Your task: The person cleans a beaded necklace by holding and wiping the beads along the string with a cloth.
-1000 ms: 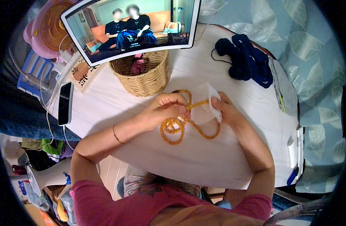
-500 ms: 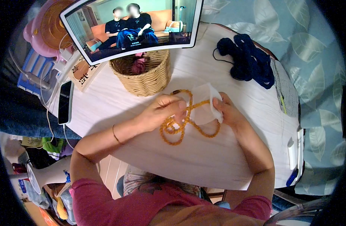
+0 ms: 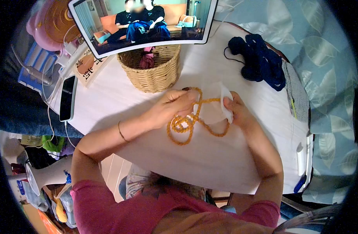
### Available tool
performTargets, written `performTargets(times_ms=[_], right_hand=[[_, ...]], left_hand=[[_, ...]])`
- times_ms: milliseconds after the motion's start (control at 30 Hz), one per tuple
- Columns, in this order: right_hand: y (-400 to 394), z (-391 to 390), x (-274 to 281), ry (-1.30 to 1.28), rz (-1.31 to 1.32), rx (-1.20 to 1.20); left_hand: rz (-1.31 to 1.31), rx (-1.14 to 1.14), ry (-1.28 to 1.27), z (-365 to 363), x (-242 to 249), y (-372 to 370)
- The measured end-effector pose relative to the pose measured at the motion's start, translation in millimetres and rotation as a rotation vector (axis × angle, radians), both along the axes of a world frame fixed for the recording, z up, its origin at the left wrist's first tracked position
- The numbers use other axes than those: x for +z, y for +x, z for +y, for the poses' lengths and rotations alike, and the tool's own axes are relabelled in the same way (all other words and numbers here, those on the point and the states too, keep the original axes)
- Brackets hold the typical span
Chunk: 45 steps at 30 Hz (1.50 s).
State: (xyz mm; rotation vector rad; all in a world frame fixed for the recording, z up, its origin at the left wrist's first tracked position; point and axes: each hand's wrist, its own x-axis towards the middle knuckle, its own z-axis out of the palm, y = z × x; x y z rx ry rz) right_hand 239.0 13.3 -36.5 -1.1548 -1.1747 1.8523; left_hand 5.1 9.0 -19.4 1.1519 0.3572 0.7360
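Note:
A long string of amber-yellow beads lies in loops on the white-covered table in front of me. My left hand is closed in a pinch on the bead string, beside a dark bead or end piece. My right hand grips a thin white tissue or cloth, with a stretch of the beads running taut from the left hand into it. Below the tissue, a slack loop of beads hangs down to the tabletop. The right fingertips are partly hidden by the white sheet.
Behind the hands stands a wicker basket, with a tablet above it. Navy yarn lies at the back right. On the left are a phone on a cable and a book.
My view has shifted slightly, so the table things sit a little differently. The white tissue is gathered narrower near my right hand. Both hands keep their grip.

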Motion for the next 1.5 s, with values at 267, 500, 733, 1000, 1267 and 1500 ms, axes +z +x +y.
performTargets(times_ms=[267, 500, 733, 1000, 1267, 1500], right_hand=[[-8, -9, 6, 0.042, -0.018, -0.157], [-5, -7, 2, 0.062, -0.02, -0.152], [-9, -9, 4, 0.072, -0.014, -0.2], [-13, -11, 8, 0.08, -0.03, -0.217], [-7, -7, 2, 0.097, 0.015, -0.182], [-5, -6, 2, 0.065, -0.026, -0.198]], left_hand=[[0.033, 0.15, 0.056, -8, 10, 10], [0.022, 0.099, -0.053, -5, 5, 4], [-0.013, 0.117, 0.18, -5, -2, 10], [-0.024, 0.099, -0.057, -4, 3, 5], [0.064, 0.129, 0.164, -7, 3, 11], [-0.001, 0.179, 0.014, -6, 9, 6]])
